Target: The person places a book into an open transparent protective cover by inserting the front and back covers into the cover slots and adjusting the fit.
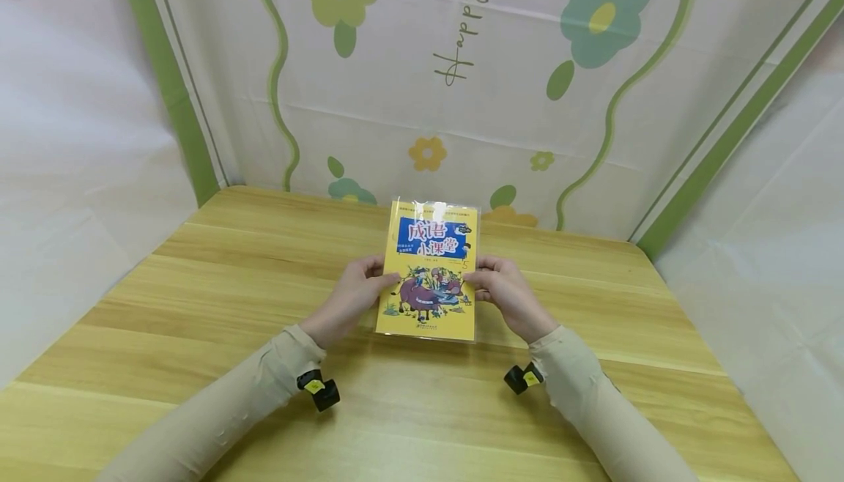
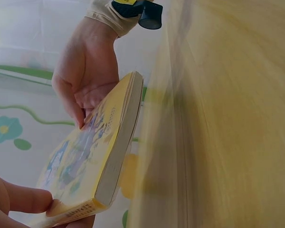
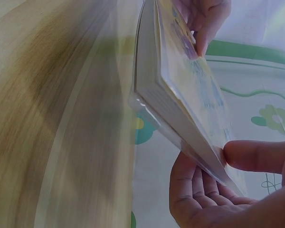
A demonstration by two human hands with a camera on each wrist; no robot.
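Note:
A yellow book (image 1: 431, 321) with a blue title panel and a cartoon ox on its cover is held up over the table, in a clear plastic cover. My left hand (image 1: 352, 293) grips its left edge, thumb on the front and fingers behind. On the opposite edge my right hand (image 1: 513, 295) pinches it the same way. In the left wrist view the book (image 2: 97, 137) is tilted, its spine by the left thumb (image 2: 31, 199). The right wrist view shows the page edges of the book (image 3: 180, 114) between right thumb (image 3: 256, 156) and curled fingers.
A light wooden table (image 1: 422, 409) lies below the book. Behind it hangs a white cloth (image 1: 395, 101) printed with flowers, wavy green lines and lettering. Pale sheets (image 1: 86, 174) hang at both sides. Each wrist wears a small black camera (image 1: 323, 392).

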